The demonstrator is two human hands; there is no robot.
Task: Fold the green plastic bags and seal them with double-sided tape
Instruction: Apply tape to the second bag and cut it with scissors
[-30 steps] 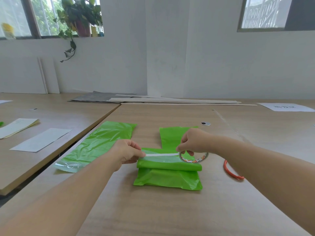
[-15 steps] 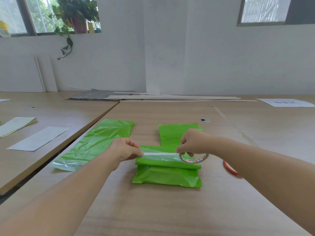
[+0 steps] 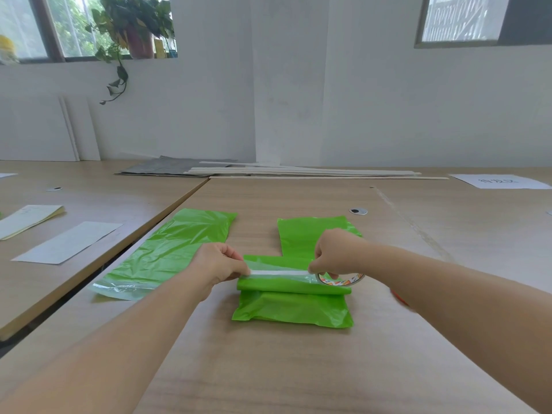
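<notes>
So, we had the folded green bag [image 3: 292, 306] lying mid-table [image 3: 298, 369], with a white strip of tape [image 3: 279, 273] stretched across its top fold. Our left hand [image 3: 219, 264] pinched the strip's end at the bag's left edge, and our right hand [image 3: 336, 252] gripped the tape roll [image 3: 340, 279] at the right edge. Another green bag [image 3: 167, 252] lay flat off to the left.
</notes>
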